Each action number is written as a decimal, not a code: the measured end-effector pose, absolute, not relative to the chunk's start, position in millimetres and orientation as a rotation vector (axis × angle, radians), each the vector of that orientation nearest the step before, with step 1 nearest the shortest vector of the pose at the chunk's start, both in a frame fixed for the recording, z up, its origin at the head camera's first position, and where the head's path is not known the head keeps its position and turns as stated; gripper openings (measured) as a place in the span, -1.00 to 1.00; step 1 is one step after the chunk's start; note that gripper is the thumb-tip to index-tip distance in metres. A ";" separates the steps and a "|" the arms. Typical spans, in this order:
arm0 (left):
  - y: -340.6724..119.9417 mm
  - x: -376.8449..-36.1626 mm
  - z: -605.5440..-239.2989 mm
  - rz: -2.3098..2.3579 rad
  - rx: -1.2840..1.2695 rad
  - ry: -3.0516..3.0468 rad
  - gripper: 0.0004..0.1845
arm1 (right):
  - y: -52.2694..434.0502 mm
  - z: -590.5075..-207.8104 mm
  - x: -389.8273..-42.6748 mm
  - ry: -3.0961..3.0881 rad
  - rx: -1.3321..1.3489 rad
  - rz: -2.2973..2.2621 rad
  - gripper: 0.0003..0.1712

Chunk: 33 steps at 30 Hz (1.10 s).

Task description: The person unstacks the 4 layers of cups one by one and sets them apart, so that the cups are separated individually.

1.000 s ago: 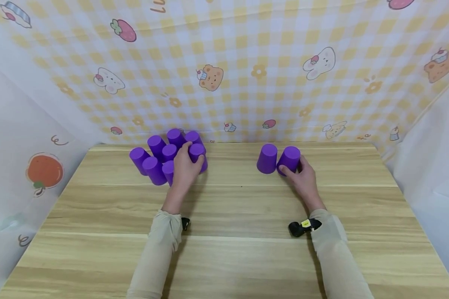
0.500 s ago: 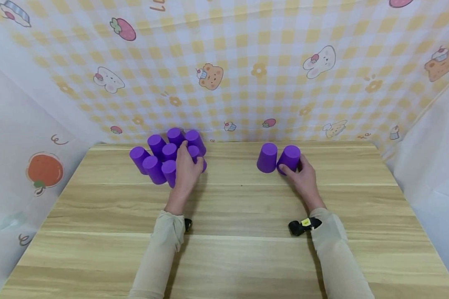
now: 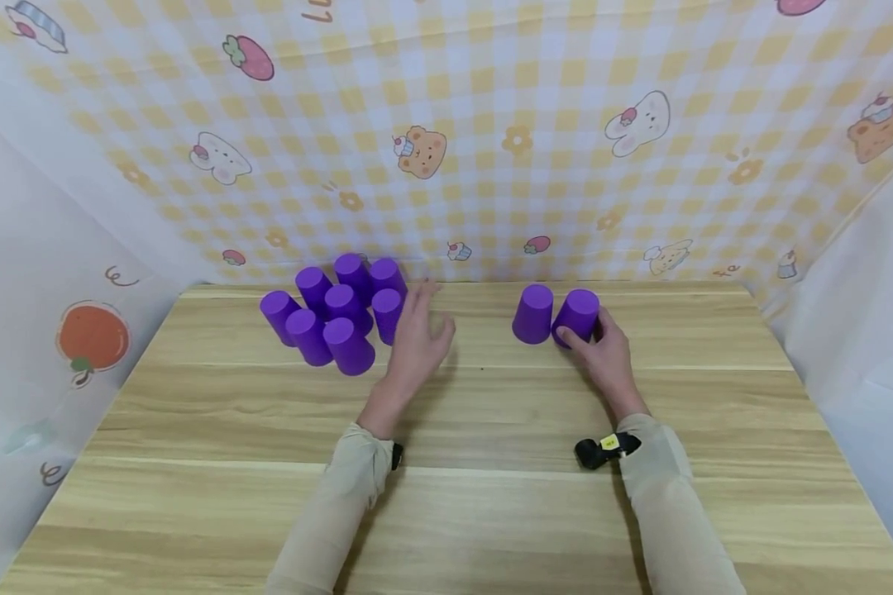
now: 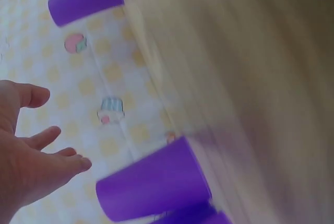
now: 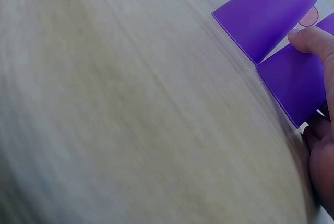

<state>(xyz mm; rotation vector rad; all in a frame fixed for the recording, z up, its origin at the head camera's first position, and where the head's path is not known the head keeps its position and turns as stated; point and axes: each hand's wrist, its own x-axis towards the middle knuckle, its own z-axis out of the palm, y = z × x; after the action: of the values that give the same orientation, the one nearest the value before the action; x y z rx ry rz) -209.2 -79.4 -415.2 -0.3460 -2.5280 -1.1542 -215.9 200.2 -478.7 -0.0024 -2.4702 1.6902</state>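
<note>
Left hand (image 3: 419,339): fingers spread and relaxed, holding nothing, raised above wooden table (image 3: 446,496), just right of cluster of 8 inverted purple cups (image 3: 335,310). Nearest cup of cluster (image 3: 387,314) just beside left fingers, not touched. In left wrist view, same spread palm (image 4: 26,166), cup (image 4: 154,185) close by.

Right hand (image 3: 603,351): fingers curled round right cup of pair (image 3: 576,316), thumb on near wall. Second cup of pair (image 3: 532,314) touching it on left. All cups upright, mouth down, long axis vertical. Pair lies well right of cluster.
</note>
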 end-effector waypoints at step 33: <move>-5.8 -224.9 -407.5 -1.362 -0.571 -2.786 -0.36 | 201.3 -480.6 -215.8 -2.460 0.011 1.669 -0.30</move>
<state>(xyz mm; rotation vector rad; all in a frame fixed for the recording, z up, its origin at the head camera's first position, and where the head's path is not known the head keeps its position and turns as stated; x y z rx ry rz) -224.9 -5.8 -407.5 -0.5710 -2.7860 -1.3618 -215.8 201.3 -480.6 0.0113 -2.4603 1.6685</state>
